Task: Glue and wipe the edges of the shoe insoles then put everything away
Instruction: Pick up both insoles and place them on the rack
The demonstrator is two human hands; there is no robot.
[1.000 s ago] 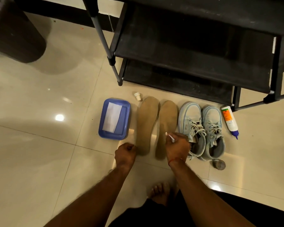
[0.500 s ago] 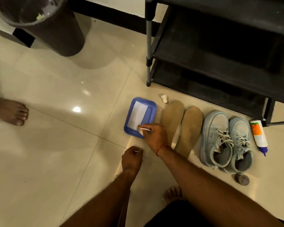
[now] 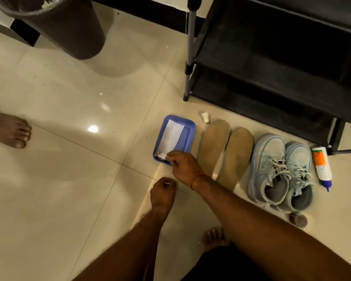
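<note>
**Head view, work area on a glossy cream tiled floor.** The right hand, with a red thread at the wrist, pinches a thin white applicator stick between thumb and fingertips. The stick's soiled tip lies over the near corner of a shallow blue plastic rectangular tray, which holds a white paper sheet. The left hand hangs just nearer than the right, fingers curled; whether it holds anything cannot be told.

Immediately right of the right hand lie two tan foam shoe insoles, side by side, their near ends partly covered by the right forearm. Further right are a pair of pale blue laced sneakers, then a white glue bottle with orange label and blue nozzle, lying on its side. A small white cap stands beyond the insoles. A black shoe rack bounds the far side. Far left of the hands are a dark cylindrical bin and another person's bare foot.
</note>
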